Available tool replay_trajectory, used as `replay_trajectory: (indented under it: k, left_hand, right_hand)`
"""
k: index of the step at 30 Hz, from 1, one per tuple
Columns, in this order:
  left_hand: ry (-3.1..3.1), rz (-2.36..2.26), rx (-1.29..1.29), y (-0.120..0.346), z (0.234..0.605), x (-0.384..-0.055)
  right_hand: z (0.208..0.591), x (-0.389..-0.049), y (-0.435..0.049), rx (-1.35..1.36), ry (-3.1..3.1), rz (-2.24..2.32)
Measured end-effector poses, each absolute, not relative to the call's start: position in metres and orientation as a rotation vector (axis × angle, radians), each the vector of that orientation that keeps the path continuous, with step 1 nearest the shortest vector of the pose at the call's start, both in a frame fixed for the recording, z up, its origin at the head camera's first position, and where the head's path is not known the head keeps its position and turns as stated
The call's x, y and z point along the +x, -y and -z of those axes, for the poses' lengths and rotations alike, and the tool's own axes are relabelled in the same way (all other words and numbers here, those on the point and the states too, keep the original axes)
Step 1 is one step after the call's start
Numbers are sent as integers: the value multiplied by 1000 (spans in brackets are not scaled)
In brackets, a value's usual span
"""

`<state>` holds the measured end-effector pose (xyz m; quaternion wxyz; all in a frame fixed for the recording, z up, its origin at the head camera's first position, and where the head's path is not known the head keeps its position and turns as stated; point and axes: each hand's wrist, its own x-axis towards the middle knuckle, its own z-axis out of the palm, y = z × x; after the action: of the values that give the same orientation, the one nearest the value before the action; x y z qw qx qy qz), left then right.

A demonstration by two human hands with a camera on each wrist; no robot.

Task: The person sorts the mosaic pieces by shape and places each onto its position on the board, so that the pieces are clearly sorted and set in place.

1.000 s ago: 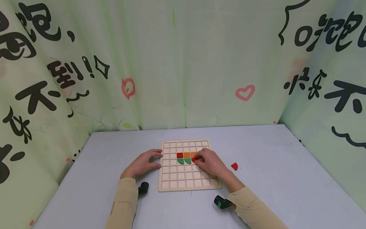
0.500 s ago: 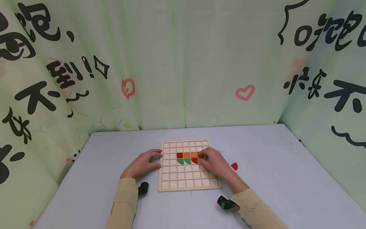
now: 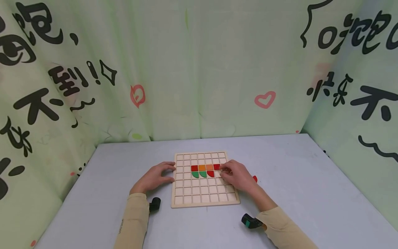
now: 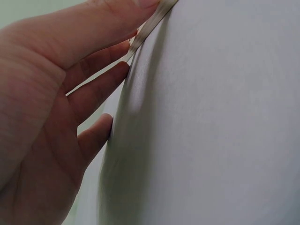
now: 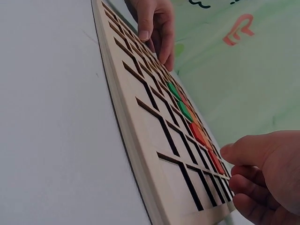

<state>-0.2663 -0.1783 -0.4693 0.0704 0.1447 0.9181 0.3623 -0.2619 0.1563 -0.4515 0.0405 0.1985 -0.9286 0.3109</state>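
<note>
A wooden grid board [image 3: 205, 204] lies on the white table. Its middle row holds a red square [image 3: 194, 168], two orange squares [image 3: 202, 167] and a red piece [image 3: 216, 166] at the right end. Below them sit two green quarter-circle pieces [image 3: 195, 174] and a red quarter-circle piece [image 3: 210, 174]. My left hand [image 3: 158, 176] rests its fingertips and thumb along the board's left edge. My right hand [image 3: 237, 175] is over the board's right side, fingers loosely bent beside the right-end red piece [image 5: 214, 161]; a gap shows between thumb [image 5: 234, 149] and fingers.
Another red piece [image 3: 255, 178] lies on the table right of the board, partly hidden by my right hand. A printed light green curtain [image 3: 199, 69] stands behind the table and on both sides. Each wrist carries a black camera [image 3: 154, 204].
My right hand has slid to the right across the board, uncovering the red quarter-circle piece and then the right-end red piece. My left hand stays at the board's edge.
</note>
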Motion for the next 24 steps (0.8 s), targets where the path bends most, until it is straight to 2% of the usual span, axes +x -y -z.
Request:
replay_trajectory:
  k: [11,24]
  left_hand:
    - [-2768,-1092,451,179,470,-266]
    - [-2767,-1080,468,180,469,-265]
  right_hand:
    - [449,-256,-193,608,2836,-933]
    - [446,-245,-241,475,2888,-876]
